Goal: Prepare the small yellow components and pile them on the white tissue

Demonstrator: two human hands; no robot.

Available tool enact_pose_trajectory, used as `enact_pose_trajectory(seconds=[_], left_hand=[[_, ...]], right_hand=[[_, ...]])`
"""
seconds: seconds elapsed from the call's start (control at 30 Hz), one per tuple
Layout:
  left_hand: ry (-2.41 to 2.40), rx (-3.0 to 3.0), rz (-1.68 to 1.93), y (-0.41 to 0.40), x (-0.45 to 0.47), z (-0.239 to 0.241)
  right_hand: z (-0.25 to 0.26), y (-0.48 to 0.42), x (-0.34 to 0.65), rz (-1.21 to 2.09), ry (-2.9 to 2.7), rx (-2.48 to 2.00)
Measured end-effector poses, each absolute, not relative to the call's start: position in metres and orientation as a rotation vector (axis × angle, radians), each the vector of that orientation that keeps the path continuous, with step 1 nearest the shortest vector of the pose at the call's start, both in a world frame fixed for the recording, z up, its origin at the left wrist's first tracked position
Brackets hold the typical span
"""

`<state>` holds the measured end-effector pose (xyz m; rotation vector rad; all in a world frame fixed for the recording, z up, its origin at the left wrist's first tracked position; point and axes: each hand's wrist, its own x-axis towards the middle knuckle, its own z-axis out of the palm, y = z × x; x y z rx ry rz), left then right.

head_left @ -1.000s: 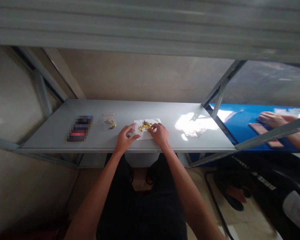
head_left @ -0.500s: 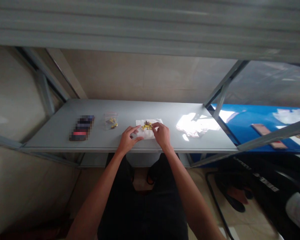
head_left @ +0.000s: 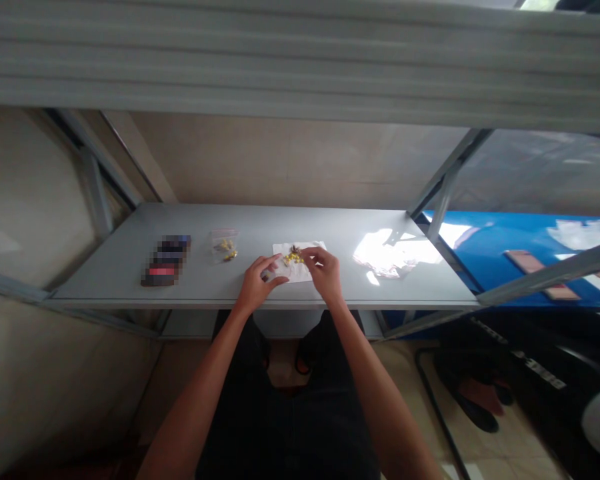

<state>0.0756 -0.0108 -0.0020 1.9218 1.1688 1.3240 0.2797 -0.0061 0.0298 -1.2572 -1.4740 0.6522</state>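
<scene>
On the grey shelf lies a white sheet of paper or cloth (head_left: 305, 272) bearing a small heap of yellow and brown pieces (head_left: 293, 257), too small to name. My left hand (head_left: 259, 283) rests at the sheet's left edge, thumb and fingers apart in a curve. From the right, my right hand (head_left: 325, 273) reaches over the sheet with thumb and forefinger drawn together at the heap. Whatever those fingertips may hold is too small to make out. Left of my hands sits a clear zip bag (head_left: 224, 245) with similar yellow pieces inside.
A pixelated dark object (head_left: 166, 260) lies at the shelf's left. Shiny clear plastic bags (head_left: 393, 253) glare in sunlight on the right. Metal posts (head_left: 450, 180) and an upper shelf (head_left: 300, 73) frame the space. Beyond, a blue table (head_left: 490, 233) holds a pink phone (head_left: 540, 273); a person in dark clothing sits there.
The camera has tilted slightly, so the scene sits a little lower. Both hands stay around the sheet; the right fingertips have shifted only slightly at the heap.
</scene>
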Motion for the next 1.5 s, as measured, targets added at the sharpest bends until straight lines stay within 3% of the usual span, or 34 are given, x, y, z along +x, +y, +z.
enact_pose_trajectory(seconds=[0.17,0.33,0.6,0.9,1.27,1.5], left_hand=[[1.184,1.928,1.333,-0.011,0.075,-0.003],[1.194,1.932,1.330,-0.011,0.076,-0.003],[1.202,1.940,1.299,-0.012,0.076,-0.002],[1.165,1.915,1.287,-0.013,0.077,0.000],[1.165,1.905,1.272,-0.013,0.079,0.001],[1.156,1.889,1.336,-0.011,0.076,-0.001]], right_hand=[[0.014,0.002,0.298,0.384,-1.618,-1.695],[0.009,-0.001,0.292,0.249,-1.755,-1.770],[0.009,0.003,0.289,0.279,-1.752,-1.724],[0.033,-0.012,0.273,0.640,-1.580,-1.123],[0.038,-0.010,0.273,0.706,-1.566,-1.168],[0.023,0.005,0.292,0.417,-1.594,-1.614]])
